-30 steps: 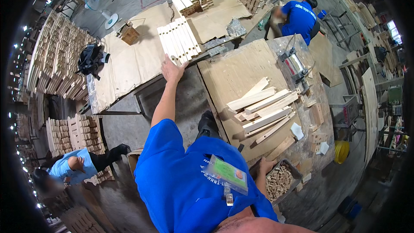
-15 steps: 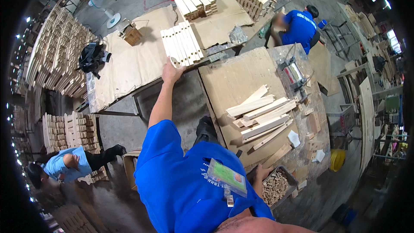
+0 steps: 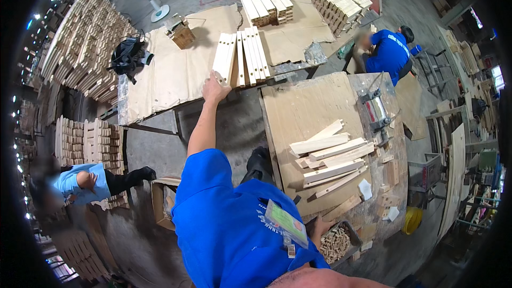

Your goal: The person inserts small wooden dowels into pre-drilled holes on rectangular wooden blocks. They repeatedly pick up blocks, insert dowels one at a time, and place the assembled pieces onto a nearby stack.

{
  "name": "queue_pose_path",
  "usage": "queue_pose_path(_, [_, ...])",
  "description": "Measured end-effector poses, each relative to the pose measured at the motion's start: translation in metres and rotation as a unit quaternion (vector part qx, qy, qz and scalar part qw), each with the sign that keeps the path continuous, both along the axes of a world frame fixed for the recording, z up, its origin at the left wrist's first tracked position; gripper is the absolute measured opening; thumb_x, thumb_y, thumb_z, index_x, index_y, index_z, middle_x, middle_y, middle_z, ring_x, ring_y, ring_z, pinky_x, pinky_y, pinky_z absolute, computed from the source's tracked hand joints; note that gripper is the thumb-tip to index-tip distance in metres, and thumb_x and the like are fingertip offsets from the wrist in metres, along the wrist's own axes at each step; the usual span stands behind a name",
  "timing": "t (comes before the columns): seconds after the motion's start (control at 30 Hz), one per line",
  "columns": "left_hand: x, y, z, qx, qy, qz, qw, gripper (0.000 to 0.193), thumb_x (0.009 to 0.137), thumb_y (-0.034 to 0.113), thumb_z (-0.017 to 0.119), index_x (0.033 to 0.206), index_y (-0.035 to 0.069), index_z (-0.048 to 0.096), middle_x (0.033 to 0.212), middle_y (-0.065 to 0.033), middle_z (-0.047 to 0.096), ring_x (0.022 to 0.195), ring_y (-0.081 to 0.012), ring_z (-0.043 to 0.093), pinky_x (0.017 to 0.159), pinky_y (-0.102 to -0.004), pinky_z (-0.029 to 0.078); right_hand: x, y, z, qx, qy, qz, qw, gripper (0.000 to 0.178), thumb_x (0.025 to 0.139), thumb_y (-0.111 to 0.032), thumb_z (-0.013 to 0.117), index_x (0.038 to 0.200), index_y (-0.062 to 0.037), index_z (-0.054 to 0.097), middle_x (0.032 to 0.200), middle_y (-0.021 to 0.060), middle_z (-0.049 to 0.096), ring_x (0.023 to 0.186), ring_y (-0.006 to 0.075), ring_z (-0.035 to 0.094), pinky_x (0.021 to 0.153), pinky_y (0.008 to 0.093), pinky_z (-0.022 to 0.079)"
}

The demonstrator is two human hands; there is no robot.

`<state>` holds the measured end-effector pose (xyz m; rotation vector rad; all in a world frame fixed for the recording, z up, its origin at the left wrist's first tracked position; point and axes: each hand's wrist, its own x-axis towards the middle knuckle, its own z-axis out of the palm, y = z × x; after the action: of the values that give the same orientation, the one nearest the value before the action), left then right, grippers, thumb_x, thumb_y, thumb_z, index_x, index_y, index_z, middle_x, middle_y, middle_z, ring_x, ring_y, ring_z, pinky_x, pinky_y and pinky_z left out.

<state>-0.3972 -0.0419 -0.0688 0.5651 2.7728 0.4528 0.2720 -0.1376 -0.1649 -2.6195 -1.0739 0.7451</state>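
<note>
My left hand (image 3: 216,87) is closed around the near ends of a few pale wooden strips (image 3: 224,56) with drilled holes, lying on the cardboard-covered far table. A narrow gap parts these from several more strips (image 3: 253,56) just to their right. My right hand (image 3: 321,228) is low by the right-hand table, beside a box of wooden dowels (image 3: 336,244). Its fingers are small and partly hidden, so their hold cannot be made out. Further up that table lies a loose pile of wooden strips (image 3: 333,158) on cardboard.
Stacked strips (image 3: 265,2) stand at the far table's back. A wooden block fixture (image 3: 180,33) and a black bag (image 3: 129,57) sit to the left. A clamp-like metal device (image 3: 375,108) is on the right table. One co-worker (image 3: 390,53) crouches far right; another (image 3: 85,184) is at left.
My left hand has drawn some strips apart from the row, opening a gap and slanting them. My view has shifted slightly. The right hand stays by the dowel box.
</note>
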Motion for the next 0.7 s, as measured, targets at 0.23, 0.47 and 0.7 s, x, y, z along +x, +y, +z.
queue_pose_path(0.23, [-0.019,0.011,0.01,-0.056,0.027,0.053,0.997,0.101,0.076,0.042,0.085,0.154,-0.002,0.04,0.139,-0.0248,0.062,0.13,-0.0402,0.062,0.109,-0.0496,0.051,-0.024,0.015,0.001,-0.082,-0.065,-0.009,0.994,0.089,0.082,-0.028,0.081,0.15,0.0071,0.035,0.14,0.0369,0.054,0.127,0.0542,0.059,0.106,0.0581,0.052])
queue_pose_path(0.47, [-0.036,-0.03,0.029,0.265,-0.354,0.148,0.885,0.06,0.083,0.044,0.083,0.124,0.002,0.069,0.111,-0.0122,0.073,0.096,-0.0283,0.073,0.091,-0.0435,0.059,-0.02,0.015,0.011,-0.006,-0.088,0.005,0.996,0.098,0.082,-0.027,0.084,0.16,0.0016,0.031,0.14,0.0359,0.048,0.134,0.0545,0.048,0.114,0.0599,0.042])
queue_pose_path(0.7, [0.084,-0.051,0.05,0.458,-0.524,0.057,0.716,0.04,0.094,0.029,0.076,0.124,0.004,0.068,0.11,-0.0079,0.072,0.094,-0.0186,0.071,0.082,-0.0359,0.061,-0.031,0.055,0.049,0.25,-0.006,0.187,0.95,0.087,0.088,-0.012,0.079,0.162,-0.001,0.034,0.154,0.0317,0.044,0.144,0.0484,0.042,0.122,0.0571,0.035])
